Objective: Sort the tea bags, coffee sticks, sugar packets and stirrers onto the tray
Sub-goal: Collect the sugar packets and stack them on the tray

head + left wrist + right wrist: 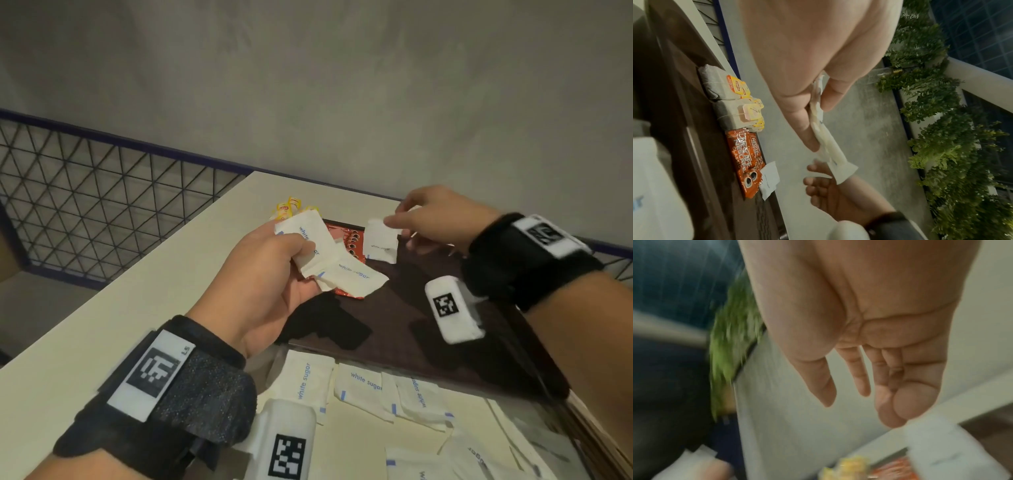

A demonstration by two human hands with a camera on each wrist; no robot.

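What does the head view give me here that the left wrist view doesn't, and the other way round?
Only the head view shows the loose sugar packets lying on the table near the person, and both wristbands.

Only the left wrist view shows the tea bags in full at the tray's far end, the print on the coffee sticks, and greenery beyond the table.

Both show the left hand with its grip on a bundle of sugar packets, and the right hand by a single sugar packet over the tray.
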